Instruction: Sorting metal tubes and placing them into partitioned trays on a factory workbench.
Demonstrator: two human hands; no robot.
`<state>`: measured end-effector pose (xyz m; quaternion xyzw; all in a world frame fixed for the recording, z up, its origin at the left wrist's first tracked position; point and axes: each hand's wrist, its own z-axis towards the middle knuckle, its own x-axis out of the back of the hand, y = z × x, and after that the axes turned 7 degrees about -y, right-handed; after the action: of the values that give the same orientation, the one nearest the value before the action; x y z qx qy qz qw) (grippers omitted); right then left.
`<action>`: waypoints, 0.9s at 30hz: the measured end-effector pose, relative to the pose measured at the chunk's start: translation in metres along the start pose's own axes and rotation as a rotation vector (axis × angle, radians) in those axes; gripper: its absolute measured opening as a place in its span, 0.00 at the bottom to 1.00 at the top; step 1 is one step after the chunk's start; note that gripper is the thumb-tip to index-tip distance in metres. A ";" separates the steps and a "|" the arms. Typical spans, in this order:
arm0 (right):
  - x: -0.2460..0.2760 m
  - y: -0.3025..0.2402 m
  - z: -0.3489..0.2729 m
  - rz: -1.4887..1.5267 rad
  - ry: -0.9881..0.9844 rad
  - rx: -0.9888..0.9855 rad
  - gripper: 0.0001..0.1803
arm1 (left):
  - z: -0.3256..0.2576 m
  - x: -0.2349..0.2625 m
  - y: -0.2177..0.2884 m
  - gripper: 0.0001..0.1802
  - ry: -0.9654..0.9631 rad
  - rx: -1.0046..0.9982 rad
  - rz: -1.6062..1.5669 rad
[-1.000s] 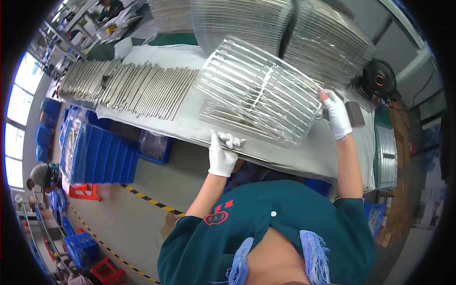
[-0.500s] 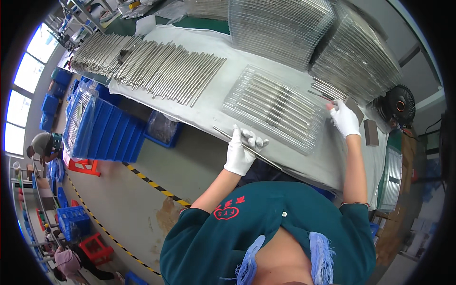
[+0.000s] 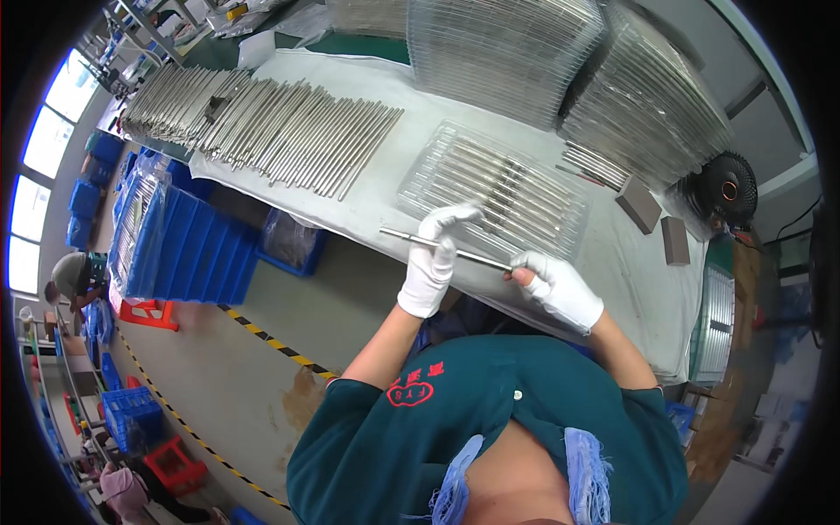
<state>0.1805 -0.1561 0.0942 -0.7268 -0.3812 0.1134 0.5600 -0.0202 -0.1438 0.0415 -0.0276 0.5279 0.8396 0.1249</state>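
Note:
A slim metal rod [image 3: 479, 257] is held level in front of my body, between both gloved hands. My left hand [image 3: 429, 273] is closed around it near its left end, with the thumb and some fingers raised. At the other end my right hand [image 3: 556, 290] pinches the rod; its bare thumb tip shows through the glove. Just beyond the hands lies a clear plastic tray [image 3: 409, 194] with a row of similar rods, each with a darker middle band. My left fingers overlap the tray's near edge in the view.
Many loose rods [image 3: 297, 131] lie side by side at the left of the white-covered table [image 3: 367, 214]. Tall stacks of filled trays [image 3: 503, 57] stand behind. At right are a few rods [image 3: 597, 163], two brown blocks [image 3: 639, 206] and a black fan [image 3: 728, 194]. Blue crates [image 3: 188, 245] stand left.
My right hand has left the blocks and small rod group at the right and now grips the rod's right end. My left hand has shifted slightly, still holding the rod.

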 end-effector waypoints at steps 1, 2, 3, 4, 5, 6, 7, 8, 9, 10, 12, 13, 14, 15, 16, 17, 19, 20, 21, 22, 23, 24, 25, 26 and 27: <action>0.005 0.004 0.002 -0.096 0.126 0.048 0.14 | 0.002 0.018 -0.002 0.39 -0.010 -0.127 0.521; 0.011 0.013 0.003 -0.330 0.326 0.163 0.11 | 0.007 0.031 0.000 0.44 -0.029 -0.259 1.032; 0.015 0.012 0.005 -0.459 0.400 0.197 0.10 | 0.006 0.042 -0.003 0.47 0.045 -0.217 1.129; 0.019 0.010 0.007 -0.589 0.475 0.231 0.10 | 0.003 0.051 -0.010 0.49 0.119 -0.175 1.223; 0.020 0.011 0.007 -0.703 0.485 0.177 0.09 | 0.000 0.055 -0.016 0.51 0.190 -0.110 1.130; 0.019 0.011 0.008 -0.703 0.479 0.180 0.09 | -0.002 0.057 -0.021 0.51 0.195 -0.107 1.133; 0.018 0.011 0.009 -0.777 0.498 0.187 0.09 | -0.005 0.060 -0.026 0.51 0.164 -0.058 1.141; 0.017 0.011 0.010 -0.851 0.522 0.188 0.09 | -0.004 0.060 -0.028 0.51 0.127 -0.010 1.143; 0.015 0.011 0.011 -0.850 0.524 0.184 0.09 | -0.004 0.056 -0.028 0.50 0.074 -0.003 1.225; 0.014 0.011 0.013 -0.903 0.519 0.148 0.08 | -0.004 0.056 -0.030 0.50 0.070 -0.003 1.222; 0.012 0.011 0.017 -0.954 0.517 0.111 0.08 | -0.006 0.056 -0.033 0.48 0.088 0.009 1.277; 0.012 0.012 0.020 -0.953 0.513 0.187 0.09 | -0.006 0.057 -0.033 0.48 0.084 0.007 1.276; 0.013 0.012 0.022 -0.954 0.509 0.261 0.10 | -0.006 0.058 -0.033 0.47 0.079 0.010 1.269; 0.014 0.008 0.021 -0.955 0.513 0.257 0.10 | -0.006 0.059 -0.033 0.46 0.073 0.012 1.263; 0.014 -0.001 0.018 -0.936 0.549 0.296 0.14 | -0.006 0.058 -0.033 0.46 0.069 0.009 1.259; 0.015 -0.006 0.016 -0.915 0.585 0.338 0.18 | -0.006 0.058 -0.033 0.45 0.075 0.012 1.267; 0.022 -0.001 0.013 -0.845 0.659 0.371 0.21 | -0.007 0.058 -0.031 0.44 0.075 0.009 1.273; 0.027 0.002 0.008 -0.777 0.730 0.403 0.25 | -0.007 0.058 -0.031 0.44 0.077 0.009 1.273; 0.032 0.006 0.001 -0.712 0.725 0.334 0.27 | -0.006 0.058 -0.031 0.43 0.077 0.009 1.271; 0.036 0.014 -0.005 -0.714 0.740 0.325 0.27 | -0.007 0.058 -0.029 0.43 0.066 -0.001 1.263; 0.040 0.027 -0.012 -0.613 0.782 0.276 0.27 | -0.006 0.057 -0.028 0.43 0.069 0.007 1.267; 0.044 0.039 -0.021 -0.514 0.830 0.219 0.28 | -0.005 0.054 -0.030 0.43 0.067 0.014 1.261; 0.047 0.049 -0.031 -0.397 0.826 0.170 0.29 | -0.003 0.053 -0.033 0.41 0.053 -0.004 1.234; 0.050 0.060 -0.040 -0.396 0.867 0.147 0.29 | -0.003 0.050 -0.031 0.40 0.053 -0.006 1.228; 0.053 0.070 -0.051 -0.328 0.932 0.117 0.29 | -0.002 0.049 -0.033 0.39 0.039 -0.005 1.206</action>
<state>0.2772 -0.1628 0.0627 -0.5982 -0.1926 -0.2918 0.7210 -0.0597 -0.1229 0.0030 0.2608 0.4506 0.7630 -0.3831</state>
